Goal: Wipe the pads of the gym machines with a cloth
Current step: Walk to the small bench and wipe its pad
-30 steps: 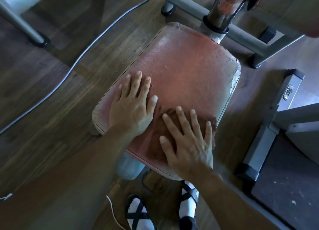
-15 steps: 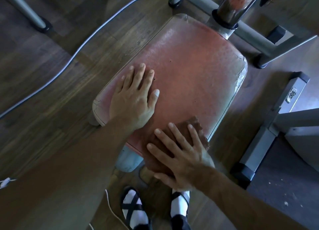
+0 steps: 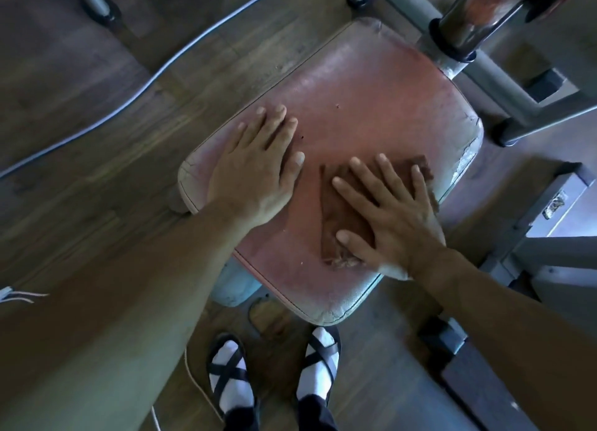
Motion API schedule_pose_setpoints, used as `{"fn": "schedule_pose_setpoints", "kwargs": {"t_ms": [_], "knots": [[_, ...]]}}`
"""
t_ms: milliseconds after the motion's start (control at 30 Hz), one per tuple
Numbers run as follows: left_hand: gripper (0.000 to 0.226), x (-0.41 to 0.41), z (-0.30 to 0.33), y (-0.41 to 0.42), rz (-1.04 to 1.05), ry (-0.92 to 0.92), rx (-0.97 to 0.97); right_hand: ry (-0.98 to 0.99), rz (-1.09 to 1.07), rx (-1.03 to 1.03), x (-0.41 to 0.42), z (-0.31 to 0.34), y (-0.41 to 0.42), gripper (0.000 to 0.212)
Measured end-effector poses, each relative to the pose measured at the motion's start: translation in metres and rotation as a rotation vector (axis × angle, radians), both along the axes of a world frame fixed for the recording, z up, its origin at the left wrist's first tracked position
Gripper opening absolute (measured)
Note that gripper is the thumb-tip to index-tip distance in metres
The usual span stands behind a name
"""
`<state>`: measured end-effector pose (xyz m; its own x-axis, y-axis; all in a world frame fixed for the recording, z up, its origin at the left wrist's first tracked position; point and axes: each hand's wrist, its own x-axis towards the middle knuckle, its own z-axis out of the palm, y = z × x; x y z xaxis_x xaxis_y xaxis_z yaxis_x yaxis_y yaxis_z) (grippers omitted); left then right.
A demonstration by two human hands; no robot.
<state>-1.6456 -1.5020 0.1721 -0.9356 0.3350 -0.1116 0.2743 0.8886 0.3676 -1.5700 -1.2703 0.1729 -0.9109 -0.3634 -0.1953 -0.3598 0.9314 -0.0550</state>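
A worn red seat pad with cracked edges fills the middle of the view. My left hand lies flat on its left part, fingers straight and together. My right hand presses a brown cloth flat against the pad's right near part, fingers spread. Most of the cloth is under the palm; a corner shows past the fingertips near the pad's right edge.
A chrome post rises behind the pad from a grey metal frame. Another grey frame foot stands to the right. A grey cable curves over the wooden floor on the left. My sandalled feet stand under the pad's near edge.
My right hand slid the cloth back to the pad's near edge, then forward and right onto the pad again. The left hand stayed flat in place.
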Motion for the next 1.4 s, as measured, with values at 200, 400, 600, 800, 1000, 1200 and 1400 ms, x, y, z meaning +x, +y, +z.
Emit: {"fn": "schedule_pose_setpoints", "kwargs": {"t_ms": [200,400,600,800,1000,1200,1400], "knots": [[0.043,-0.002,0.029,-0.006,0.383,0.016,0.415,-0.054,-0.22,-0.084,-0.044,0.005,-0.069,0.069],[0.046,0.014,0.027,-0.003,0.359,0.121,0.354,-0.109,-0.204,-0.458,-0.074,0.015,-0.101,0.057],[0.061,0.0,0.01,0.04,0.07,0.054,-0.047,0.086,-0.461,-0.461,-0.079,0.005,-0.019,0.057],[0.07,0.008,-0.003,0.049,0.032,0.011,-0.205,0.095,-0.391,-0.298,-0.069,-0.007,-0.012,0.065],[0.074,-0.026,-0.001,0.037,0.056,-0.011,-0.252,0.139,-0.35,-0.176,-0.066,-0.011,-0.014,0.062],[0.073,-0.054,-0.002,0.042,0.321,-0.087,-0.192,0.161,-0.357,-0.109,-0.067,-0.014,-0.015,0.062],[0.073,-0.048,-0.007,0.044,0.301,-0.007,-0.196,0.147,-0.361,-0.093,-0.069,-0.015,-0.015,0.063]]}}
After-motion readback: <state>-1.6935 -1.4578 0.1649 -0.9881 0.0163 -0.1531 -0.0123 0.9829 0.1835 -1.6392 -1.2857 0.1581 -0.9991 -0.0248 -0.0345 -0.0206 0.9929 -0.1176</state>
